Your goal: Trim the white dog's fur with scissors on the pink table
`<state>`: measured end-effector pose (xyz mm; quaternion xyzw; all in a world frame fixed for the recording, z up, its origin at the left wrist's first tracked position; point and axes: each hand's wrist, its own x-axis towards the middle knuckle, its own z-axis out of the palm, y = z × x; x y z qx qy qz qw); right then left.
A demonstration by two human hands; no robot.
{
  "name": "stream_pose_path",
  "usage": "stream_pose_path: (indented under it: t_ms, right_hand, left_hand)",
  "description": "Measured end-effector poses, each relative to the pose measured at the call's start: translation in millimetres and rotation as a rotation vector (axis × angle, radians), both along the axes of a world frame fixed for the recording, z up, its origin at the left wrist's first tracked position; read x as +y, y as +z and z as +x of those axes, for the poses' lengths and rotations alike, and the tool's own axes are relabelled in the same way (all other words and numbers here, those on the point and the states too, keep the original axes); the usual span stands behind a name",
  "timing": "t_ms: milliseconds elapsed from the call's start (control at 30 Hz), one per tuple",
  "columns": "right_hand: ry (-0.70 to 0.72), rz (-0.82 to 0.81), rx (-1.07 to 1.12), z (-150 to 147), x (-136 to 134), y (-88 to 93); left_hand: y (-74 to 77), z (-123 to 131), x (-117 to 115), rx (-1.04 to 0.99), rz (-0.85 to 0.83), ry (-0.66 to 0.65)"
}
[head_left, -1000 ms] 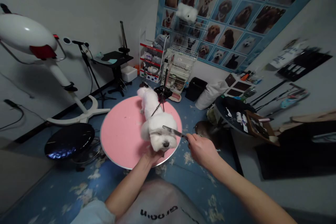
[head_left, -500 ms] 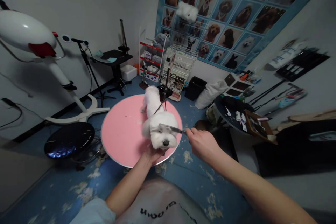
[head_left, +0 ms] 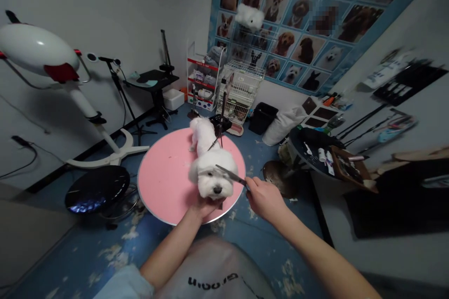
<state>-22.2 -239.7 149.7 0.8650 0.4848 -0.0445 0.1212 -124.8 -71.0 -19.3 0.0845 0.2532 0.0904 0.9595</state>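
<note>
A small white fluffy dog (head_left: 208, 168) stands on a round pink table (head_left: 164, 182), facing me. My left hand (head_left: 205, 206) is under its chin, cupping the muzzle. My right hand (head_left: 264, 198) holds a pair of long scissors (head_left: 229, 175), the blades pointing left at the right side of the dog's head. A thin leash (head_left: 215, 140) runs from the dog's neck up to a post (head_left: 222, 105) at the table's far edge.
A black round stool (head_left: 96, 189) stands left of the table, beside a white stand dryer (head_left: 38, 51). A wire cage (head_left: 240, 91) and shelves sit behind. A dark side table (head_left: 317, 152) with tools is at the right. Fur clumps litter the blue floor.
The scissors have swung from lying flat across the dog's forehead to angling at the right side of its head. The dog's head has lifted slightly.
</note>
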Motion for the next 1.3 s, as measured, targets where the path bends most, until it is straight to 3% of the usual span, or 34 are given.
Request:
stream_pose_path:
  t_ms: [100, 267, 533, 700, 1000, 1300]
  right_hand:
    - [-0.006, 0.041, 0.006, 2, 0, -9.2]
    - [0.025, 0.051, 0.008, 5, 0, -14.1]
    - [0.079, -0.026, -0.003, 19, 3, 11.9]
    - [0.126, -0.054, -0.035, 28, 10, 29.4]
    - [0.197, -0.122, -0.166, 13, 21, 51.4]
    - [0.259, -0.162, -0.245, 6, 34, 68.4]
  left_hand:
    - [10.8, -1, 1, 0.075, -0.128, 0.052]
    - [24.2, -3, 0, 0.092, -0.126, 0.080]
    - [26.8, -2, 1, 0.117, -0.208, 0.095]
    - [19.6, -1, 2, 0.146, -0.190, 0.080]
    - [-12.4, 2, 1, -0.136, -0.204, 0.039]
    - [1.0, 5, -4, -0.060, -0.263, 0.086]
